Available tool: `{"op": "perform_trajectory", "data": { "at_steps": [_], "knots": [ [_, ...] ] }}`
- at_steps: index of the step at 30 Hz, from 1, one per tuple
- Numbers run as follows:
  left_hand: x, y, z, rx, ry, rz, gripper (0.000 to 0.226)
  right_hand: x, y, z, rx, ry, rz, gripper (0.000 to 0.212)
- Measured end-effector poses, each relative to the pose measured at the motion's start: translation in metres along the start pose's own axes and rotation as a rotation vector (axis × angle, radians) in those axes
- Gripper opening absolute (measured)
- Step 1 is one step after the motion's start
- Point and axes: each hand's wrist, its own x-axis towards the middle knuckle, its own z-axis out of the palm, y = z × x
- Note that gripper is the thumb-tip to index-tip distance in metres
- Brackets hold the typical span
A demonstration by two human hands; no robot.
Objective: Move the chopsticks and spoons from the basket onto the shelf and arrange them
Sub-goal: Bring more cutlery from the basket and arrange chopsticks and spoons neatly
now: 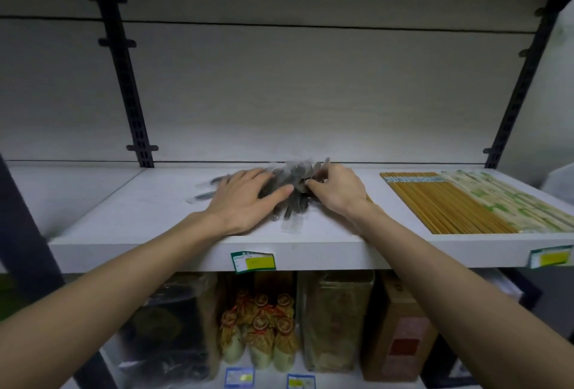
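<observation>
A heap of dark spoons in clear plastic wrappers [295,199] lies on the white shelf [155,202], near its middle. My left hand [245,199] lies flat on the left side of the heap, fingers spread over the wrappers. My right hand [338,189] is at the heap's right side, its fingertips pinched on a wrapped spoon. Two more wrapped spoons [205,191] poke out to the left of my left hand. Yellow-brown chopsticks [441,202] lie in a neat row on the shelf's right part, with paper-wrapped chopsticks [509,202] beside them. The basket is out of sight.
Price tags [253,261] hang on the shelf's front edge. Black uprights [124,78] stand at the back left and right. Below, a lower shelf holds boxes [400,332], gold-wrapped packs [338,320] and small tied pouches [261,326].
</observation>
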Motion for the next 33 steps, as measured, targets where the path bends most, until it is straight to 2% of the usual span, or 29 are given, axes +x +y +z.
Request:
{"op": "perform_trajectory", "data": {
  "at_steps": [3, 6, 8, 10, 11, 13, 15, 22, 26, 33],
  "knots": [
    [0.002, 0.002, -0.006, -0.15, 0.138, 0.017, 0.06, 0.002, 0.004, -0.001, 0.123, -0.037, -0.02, 0.018],
    [0.006, 0.005, -0.007, -0.07, 0.082, 0.134, 0.056, 0.002, 0.005, 0.0, 0.236, -0.095, -0.087, 0.023],
    [0.009, 0.009, -0.004, 0.008, 0.048, 0.164, 0.056, 0.0, 0.006, -0.006, 0.291, -0.023, -0.089, 0.026],
    [0.013, 0.016, -0.001, 0.049, 0.036, 0.181, 0.052, -0.001, 0.015, -0.019, 0.155, 0.089, -0.087, 0.03],
    [0.016, 0.02, 0.0, 0.06, 0.03, 0.192, 0.052, -0.002, 0.024, -0.026, 0.019, 0.086, -0.097, 0.032],
    [0.021, 0.029, 0.001, 0.057, 0.025, 0.213, 0.057, -0.004, 0.042, -0.036, -0.226, -0.036, -0.119, 0.034],
    [0.027, 0.037, 0.004, 0.029, 0.045, 0.216, 0.058, -0.007, 0.059, -0.042, -0.356, -0.11, -0.131, 0.035],
    [0.048, 0.086, 0.018, -0.021, 0.036, 0.319, 0.035, -0.008, 0.095, -0.073, -0.417, -0.07, -0.104, 0.027],
    [0.055, 0.114, 0.031, 0.029, -0.001, 0.381, 0.036, -0.009, 0.112, -0.077, -0.373, -0.032, -0.097, 0.029],
    [0.062, 0.121, 0.041, 0.042, -0.015, 0.368, 0.034, -0.009, 0.123, -0.083, -0.291, 0.0, -0.025, 0.027]
  ]
}}
